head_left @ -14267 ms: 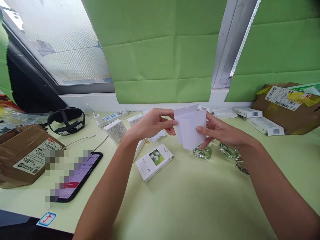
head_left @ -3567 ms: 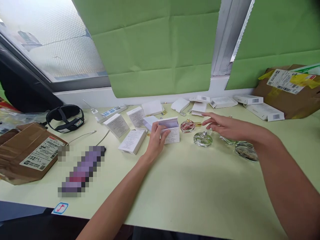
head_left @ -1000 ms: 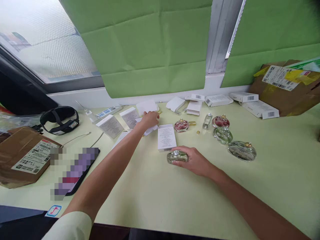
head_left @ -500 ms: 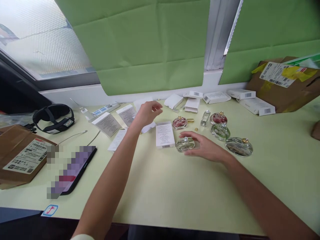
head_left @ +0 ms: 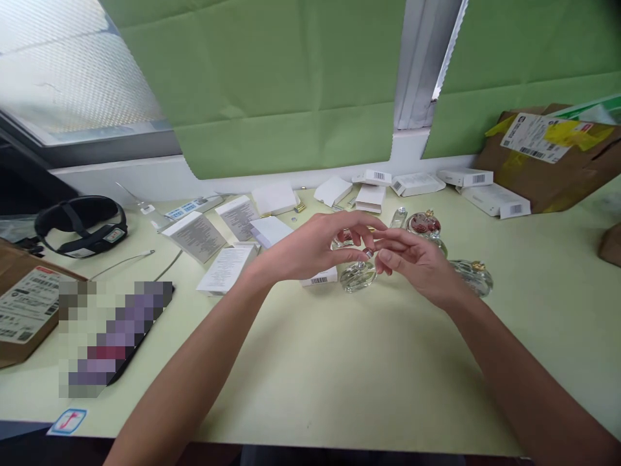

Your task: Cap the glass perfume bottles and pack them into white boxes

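Well inside table edge (head_left: 310, 432), hands (head_left: 315, 249) (head_left: 418, 264) at bottle (head_left: 358, 277)

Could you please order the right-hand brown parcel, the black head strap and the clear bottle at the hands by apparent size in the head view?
Largest: right-hand brown parcel, farthest yet biggest.
Then: black head strap.
Smallest: clear bottle, partly covered by the fingers.
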Motion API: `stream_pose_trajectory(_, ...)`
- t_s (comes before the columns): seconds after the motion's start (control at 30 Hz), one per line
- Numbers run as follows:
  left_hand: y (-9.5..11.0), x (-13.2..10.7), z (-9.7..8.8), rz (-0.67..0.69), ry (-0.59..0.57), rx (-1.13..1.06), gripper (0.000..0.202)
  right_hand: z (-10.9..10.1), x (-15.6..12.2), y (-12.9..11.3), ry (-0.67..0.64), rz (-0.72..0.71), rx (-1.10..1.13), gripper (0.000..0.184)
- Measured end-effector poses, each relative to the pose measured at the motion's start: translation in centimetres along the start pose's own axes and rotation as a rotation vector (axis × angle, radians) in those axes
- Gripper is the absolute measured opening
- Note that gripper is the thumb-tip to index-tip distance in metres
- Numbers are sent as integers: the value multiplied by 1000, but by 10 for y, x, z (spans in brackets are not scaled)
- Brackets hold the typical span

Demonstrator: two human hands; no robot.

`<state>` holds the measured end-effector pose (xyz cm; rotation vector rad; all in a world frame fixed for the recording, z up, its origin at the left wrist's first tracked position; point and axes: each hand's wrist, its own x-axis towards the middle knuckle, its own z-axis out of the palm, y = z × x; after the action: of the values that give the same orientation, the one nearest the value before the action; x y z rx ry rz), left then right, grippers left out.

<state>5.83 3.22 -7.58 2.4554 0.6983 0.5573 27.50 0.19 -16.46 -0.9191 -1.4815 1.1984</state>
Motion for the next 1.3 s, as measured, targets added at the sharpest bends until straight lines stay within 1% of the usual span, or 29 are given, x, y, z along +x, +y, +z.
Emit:
stream_pose_trajectory(0.07, 0, -1, 1, 17, 5, 19, 36, 1, -1, 0, -22, 33, 44, 35)
stream_pose_trajectory(0.13, -1, -2, 3, 50, -2, 30, 36, 3, -2, 0, -15, 53, 63, 35)
stream_pose_trajectory(0.3, -3, -1, 8, 95, -13, 27, 33, 6, -2, 3, -8, 62, 86, 40)
stream_pose_trajectory(0.43, -5, -1, 8, 69, -23, 29, 36, 5, -1, 5, 16, 66, 74, 38)
stream_pose_trajectory(0.57, -16, -3, 2, -1, -37, -2, 48, -2, 1, 6, 62, 72, -25, 32)
stream_pose_trajectory(0.63, -26, -5, 2, -34, -110, -39, 59, -6, 3, 7, 69, 59, -78, 27)
stream_pose_trajectory(0.73, -39, -6, 8, -52, -263, -75, 74, -11, 4, 8, 70, 39, -110, 24)
stream_pose_trajectory(0.83, -48, -4, 17, -58, -350, -102, 75, -12, 4, 8, 34, 30, -113, 22)
stream_pose_trajectory(0.93, -51, -3, 21, -78, -388, -120, 69, -12, 4, 9, -29, 2, -104, 16)
stream_pose_trajectory(1.07, -49, -2, 25, -88, -385, 5, 55, -13, 5, 13, -47, -14, -139, 15)
stream_pose_trajectory(1.17, -44, 1, 34, -87, -356, 137, 49, -15, 6, 20, -45, 0, -153, 17)
stream_pose_trajectory(1.3, -35, 4, 47, -189, -260, 292, 62, -17, 9, 28, -82, 25, -128, 22)
